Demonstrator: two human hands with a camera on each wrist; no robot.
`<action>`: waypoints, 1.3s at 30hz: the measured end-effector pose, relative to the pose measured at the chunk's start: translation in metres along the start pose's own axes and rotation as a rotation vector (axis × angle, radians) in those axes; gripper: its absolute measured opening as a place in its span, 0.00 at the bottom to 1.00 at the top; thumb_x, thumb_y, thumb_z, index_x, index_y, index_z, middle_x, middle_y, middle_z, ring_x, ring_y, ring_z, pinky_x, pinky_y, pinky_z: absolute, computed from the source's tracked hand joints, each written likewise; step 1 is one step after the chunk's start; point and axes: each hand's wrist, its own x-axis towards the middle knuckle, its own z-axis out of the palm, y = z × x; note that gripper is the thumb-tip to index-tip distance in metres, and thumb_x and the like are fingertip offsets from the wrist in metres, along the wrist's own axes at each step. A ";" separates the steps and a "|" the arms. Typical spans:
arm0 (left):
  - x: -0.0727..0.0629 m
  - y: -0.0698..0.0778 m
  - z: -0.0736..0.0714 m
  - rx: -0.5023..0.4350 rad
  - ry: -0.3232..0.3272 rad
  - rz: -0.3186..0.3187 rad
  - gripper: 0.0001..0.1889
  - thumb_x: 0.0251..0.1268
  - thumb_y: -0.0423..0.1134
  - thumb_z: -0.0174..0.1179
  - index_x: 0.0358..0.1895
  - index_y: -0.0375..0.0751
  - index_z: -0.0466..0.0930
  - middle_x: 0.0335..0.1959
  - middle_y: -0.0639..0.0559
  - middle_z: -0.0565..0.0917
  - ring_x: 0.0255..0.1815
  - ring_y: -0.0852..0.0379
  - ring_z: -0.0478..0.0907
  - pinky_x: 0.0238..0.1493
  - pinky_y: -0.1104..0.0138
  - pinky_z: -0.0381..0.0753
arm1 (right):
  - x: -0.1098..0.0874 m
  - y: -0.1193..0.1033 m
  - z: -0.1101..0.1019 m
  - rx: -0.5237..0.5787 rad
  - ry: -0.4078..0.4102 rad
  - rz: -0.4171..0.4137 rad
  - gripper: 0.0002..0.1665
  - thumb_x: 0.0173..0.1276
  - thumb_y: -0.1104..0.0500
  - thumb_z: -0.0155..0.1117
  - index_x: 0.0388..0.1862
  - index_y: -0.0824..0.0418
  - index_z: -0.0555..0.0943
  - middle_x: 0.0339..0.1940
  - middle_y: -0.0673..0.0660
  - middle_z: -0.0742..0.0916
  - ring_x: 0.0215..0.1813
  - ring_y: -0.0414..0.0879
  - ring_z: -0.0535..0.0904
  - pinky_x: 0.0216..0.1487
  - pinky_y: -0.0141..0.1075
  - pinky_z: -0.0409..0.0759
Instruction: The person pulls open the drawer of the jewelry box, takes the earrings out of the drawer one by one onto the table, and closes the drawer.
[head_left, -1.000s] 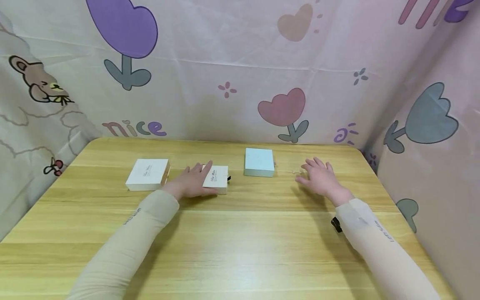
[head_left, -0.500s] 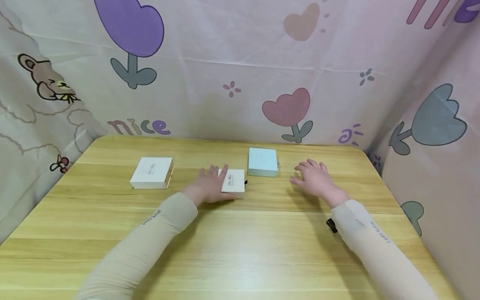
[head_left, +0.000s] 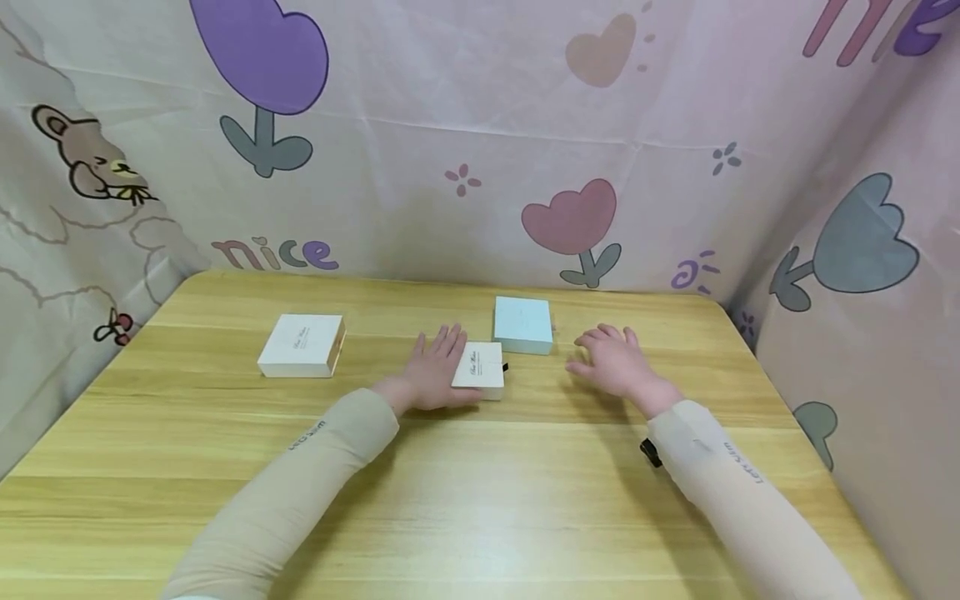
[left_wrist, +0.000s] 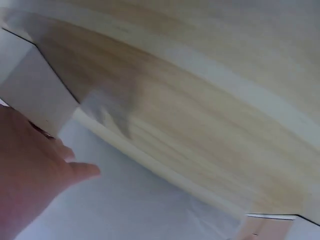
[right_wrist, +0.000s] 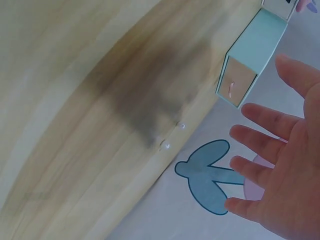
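Observation:
My left hand (head_left: 435, 377) rests against the left side of a small white box (head_left: 482, 367) with dark lettering and a black tab on its right end. Its fingers lie straight along the box's left edge, and the thumb runs along the front. Behind and to the right sits a pale blue box (head_left: 522, 323); its drawer end with a pink ribbon pull (right_wrist: 231, 90) shows in the right wrist view. My right hand (head_left: 615, 360) hovers right of this box, fingers spread, holding nothing. Two tiny pearl-like pieces (right_wrist: 166, 146) lie on the table near it; the hand hides them in the head view.
A larger white box (head_left: 300, 345) with lettering stands at the left on the wooden table (head_left: 480, 500). A patterned curtain (head_left: 405, 150) closes off the back and both sides. A black clip-like item (head_left: 651, 452) shows beside the right sleeve.
The left hand has slid the small white box rightward, nearer the blue box, and its fingers have straightened. The right hand has drifted slightly left. The other boxes have stayed put.

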 end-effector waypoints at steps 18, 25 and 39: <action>0.009 0.009 -0.001 0.044 -0.057 0.064 0.50 0.63 0.70 0.39 0.75 0.36 0.34 0.77 0.43 0.42 0.78 0.47 0.35 0.73 0.43 0.38 | 0.016 -0.055 0.013 0.067 0.003 -0.132 0.19 0.67 0.47 0.58 0.46 0.59 0.82 0.30 0.50 0.87 0.37 0.46 0.80 0.48 0.47 0.66; 0.009 0.007 -0.001 0.064 -0.057 0.059 0.50 0.64 0.69 0.39 0.74 0.36 0.34 0.77 0.42 0.41 0.78 0.46 0.36 0.73 0.43 0.38 | 0.026 -0.073 0.019 0.087 0.041 -0.132 0.13 0.65 0.58 0.58 0.46 0.58 0.84 0.36 0.52 0.89 0.40 0.47 0.81 0.50 0.47 0.67; 0.006 0.009 -0.004 0.085 -0.078 0.046 0.49 0.64 0.70 0.38 0.75 0.36 0.34 0.77 0.43 0.41 0.78 0.46 0.35 0.73 0.44 0.38 | 0.040 -0.077 0.027 0.248 -0.048 0.033 0.11 0.62 0.64 0.59 0.40 0.59 0.86 0.40 0.55 0.89 0.42 0.49 0.83 0.53 0.47 0.75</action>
